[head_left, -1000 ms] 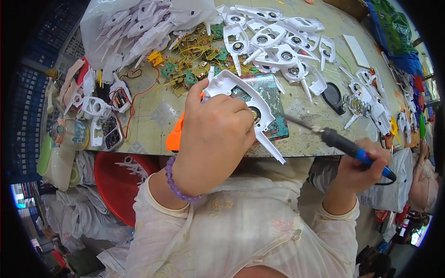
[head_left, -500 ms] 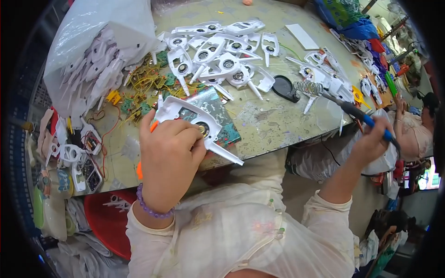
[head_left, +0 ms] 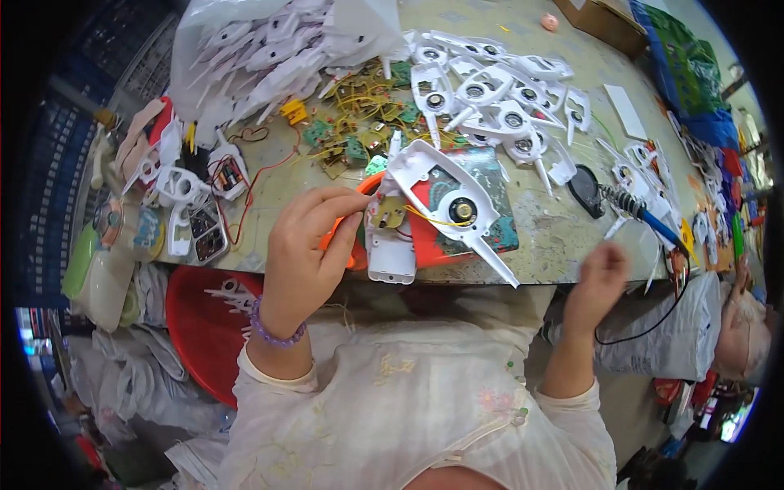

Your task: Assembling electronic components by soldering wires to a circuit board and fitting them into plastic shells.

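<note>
My left hand has its thumb and forefinger pinched together at the edge of a white plastic shell holding a small circuit board. What lies between the fingertips is too small to make out. A yellow wire runs from the board to a second white shell with a round speaker and a long handle, lying over a worn green and red plate. My right hand is over the table's front edge, its fingers curled and blurred. Beyond it, a blue-handled soldering iron sits in a coiled spring holder.
White shells with speakers are heaped at the back, beside wired circuit boards. A plastic bag of white parts stands at the back left. Below the left table edge is a red basin. A black lid-like dish lies near the holder.
My right hand has let go of the soldering iron, now in its holder, and moved left. The speaker shell is turned and lies further right; the shell with the board now shows by my left hand.
</note>
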`<control>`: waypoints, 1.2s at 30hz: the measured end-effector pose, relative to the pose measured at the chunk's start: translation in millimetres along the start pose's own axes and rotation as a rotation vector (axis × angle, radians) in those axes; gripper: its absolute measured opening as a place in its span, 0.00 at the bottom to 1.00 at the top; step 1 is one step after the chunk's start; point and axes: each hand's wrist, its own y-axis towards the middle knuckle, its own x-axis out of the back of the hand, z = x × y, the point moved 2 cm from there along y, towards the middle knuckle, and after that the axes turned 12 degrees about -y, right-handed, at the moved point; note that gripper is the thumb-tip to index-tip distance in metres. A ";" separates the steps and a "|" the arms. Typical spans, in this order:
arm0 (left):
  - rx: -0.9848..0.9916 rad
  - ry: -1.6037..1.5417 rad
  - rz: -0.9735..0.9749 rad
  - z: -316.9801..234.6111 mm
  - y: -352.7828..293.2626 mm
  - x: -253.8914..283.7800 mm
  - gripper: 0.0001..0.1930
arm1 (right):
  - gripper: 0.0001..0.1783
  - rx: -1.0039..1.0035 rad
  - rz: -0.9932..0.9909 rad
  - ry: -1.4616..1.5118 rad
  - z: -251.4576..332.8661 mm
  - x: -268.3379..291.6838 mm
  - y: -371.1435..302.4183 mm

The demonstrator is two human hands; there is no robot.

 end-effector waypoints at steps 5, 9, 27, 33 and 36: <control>-0.024 -0.064 0.015 4.7 -10.5 -6.1 0.10 | 0.25 0.541 0.575 -0.121 71.4 -65.3 -33.7; -0.234 0.122 0.056 10.1 -7.0 -11.3 0.11 | 0.23 0.774 0.631 -0.059 96.4 -77.2 -18.1; -0.345 0.201 0.087 17.7 -18.2 -5.3 0.07 | 0.20 0.168 1.530 -0.333 192.7 -249.0 60.3; -0.347 0.177 0.086 23.1 -27.0 2.0 0.08 | 0.13 -0.043 1.622 -0.085 140.8 -255.1 68.9; -0.336 0.184 0.095 26.0 -26.1 3.3 0.08 | 0.14 -0.015 1.592 -0.135 127.9 -259.6 78.4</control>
